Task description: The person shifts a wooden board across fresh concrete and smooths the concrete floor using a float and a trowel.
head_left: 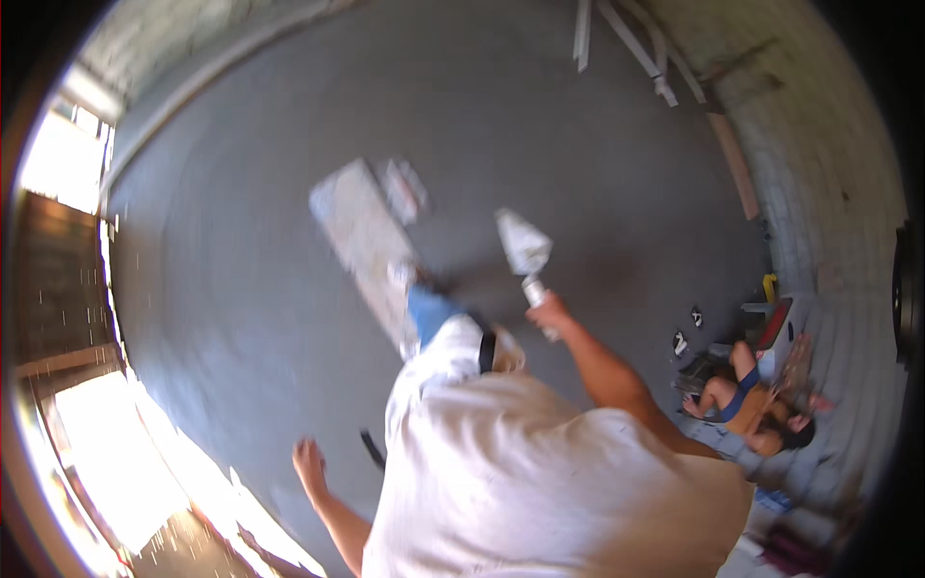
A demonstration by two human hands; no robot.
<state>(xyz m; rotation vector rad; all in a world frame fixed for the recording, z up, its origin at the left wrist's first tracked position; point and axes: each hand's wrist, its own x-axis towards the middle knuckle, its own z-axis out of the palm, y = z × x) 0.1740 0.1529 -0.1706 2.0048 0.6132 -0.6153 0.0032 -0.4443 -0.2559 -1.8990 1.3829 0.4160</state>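
Observation:
My right hand (549, 313) is closed around the light handle of a trowel (524, 243). Its pointed blade is smeared pale and tips away from me over the grey floor. Out to the left, my left hand (309, 467) hangs with its fingers loosely bent and nothing visible in it; motion blurs it somewhat. A long, dusty board (364, 231) lies beneath my feet on the floor. Beside its far end rests a flat, pale, blurred object (404, 191), perhaps a float. A dark, narrow item (372, 450) shows between my left hand and my shirt.
Smooth grey floor (241, 241) spreads around the board. A person (747, 409) sits low at the right by the block wall (829, 193), near footwear (680, 343). Wooden strips (631, 43) lie along the far right edge. Bright openings (120, 453) line the left side.

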